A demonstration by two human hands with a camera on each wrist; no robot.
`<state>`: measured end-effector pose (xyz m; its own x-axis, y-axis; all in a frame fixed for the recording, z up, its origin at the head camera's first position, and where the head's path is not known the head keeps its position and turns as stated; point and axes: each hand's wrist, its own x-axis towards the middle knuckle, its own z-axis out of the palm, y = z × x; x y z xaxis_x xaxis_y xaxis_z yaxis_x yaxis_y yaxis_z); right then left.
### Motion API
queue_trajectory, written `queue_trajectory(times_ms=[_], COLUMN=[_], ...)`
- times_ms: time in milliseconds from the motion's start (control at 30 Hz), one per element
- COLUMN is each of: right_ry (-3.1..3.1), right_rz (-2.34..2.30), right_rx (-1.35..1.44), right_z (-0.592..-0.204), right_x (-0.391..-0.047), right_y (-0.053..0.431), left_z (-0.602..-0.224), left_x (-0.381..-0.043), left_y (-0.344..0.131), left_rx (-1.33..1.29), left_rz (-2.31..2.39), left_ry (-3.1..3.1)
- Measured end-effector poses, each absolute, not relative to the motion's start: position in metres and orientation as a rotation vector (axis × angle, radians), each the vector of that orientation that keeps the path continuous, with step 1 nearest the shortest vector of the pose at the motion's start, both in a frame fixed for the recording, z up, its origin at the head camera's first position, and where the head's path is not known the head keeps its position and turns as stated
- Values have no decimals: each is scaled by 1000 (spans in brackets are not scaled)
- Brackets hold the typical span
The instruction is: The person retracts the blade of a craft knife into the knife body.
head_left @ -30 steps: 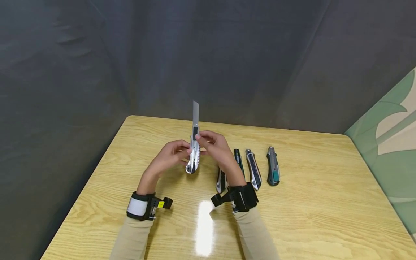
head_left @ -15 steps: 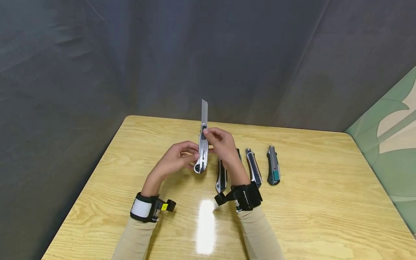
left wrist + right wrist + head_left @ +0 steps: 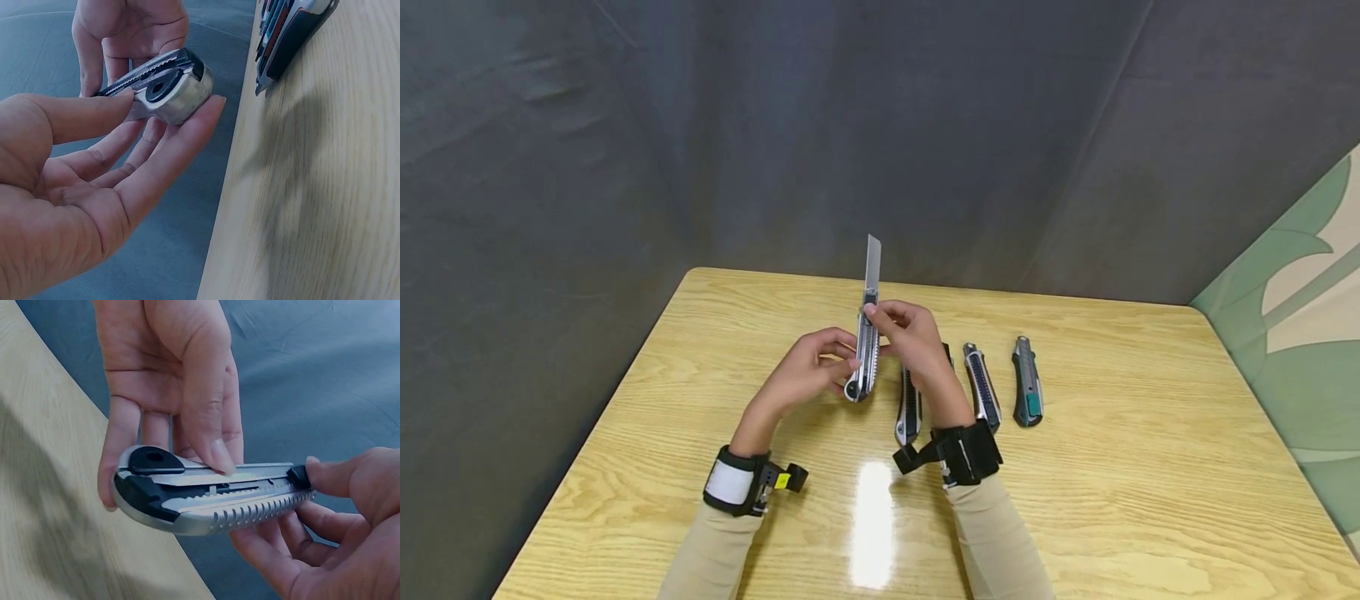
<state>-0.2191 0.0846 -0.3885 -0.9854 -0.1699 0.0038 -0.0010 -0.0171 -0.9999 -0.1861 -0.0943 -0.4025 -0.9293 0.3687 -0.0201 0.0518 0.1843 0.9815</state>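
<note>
In the head view a silver snap-off utility knife [image 3: 865, 358] is held up over the table, its long blade [image 3: 872, 262] pointing away from me. My left hand [image 3: 805, 367] pinches the rear of the handle between thumb and fingers. Near the blade end, my right hand [image 3: 917, 342] has its thumb on the black slider [image 3: 299, 476], with fingers curled under the handle. The right wrist view shows the toothed track [image 3: 231, 490] along the handle and a ribbed edge. A black oval cap [image 3: 164, 85] marks the rear end in the left wrist view. The blade is hidden in both wrist views.
Several other utility knives lie on the wooden table [image 3: 1150, 450]: a black-and-silver one [image 3: 908, 412] beneath my right wrist, a silver-and-dark one [image 3: 982, 387], and a grey one [image 3: 1028, 383] with a teal slider. Another is mostly hidden by my right hand. A dark curtain [image 3: 925, 142] hangs behind.
Both hands have carried the knife slightly right over the last second. Since half a second ago, the black slider under my right thumb has shifted toward the blade end, out past the handle's front.
</note>
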Motion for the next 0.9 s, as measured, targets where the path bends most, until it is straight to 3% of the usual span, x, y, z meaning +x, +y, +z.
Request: queue_trajectory(times_ms=[433,900], right_ry=[2199,2192], right_rz=[-2090,-1982], right_rx=[-253,-239], right_z=[-387,-391], right_x=[-216,-217], right_y=[85,92], left_z=[-403,-375], left_x=[-187,-172], left_y=[-91,-89], left_rx=[365,403], left_rz=[1809,1809], left_ry=[2162,2086])
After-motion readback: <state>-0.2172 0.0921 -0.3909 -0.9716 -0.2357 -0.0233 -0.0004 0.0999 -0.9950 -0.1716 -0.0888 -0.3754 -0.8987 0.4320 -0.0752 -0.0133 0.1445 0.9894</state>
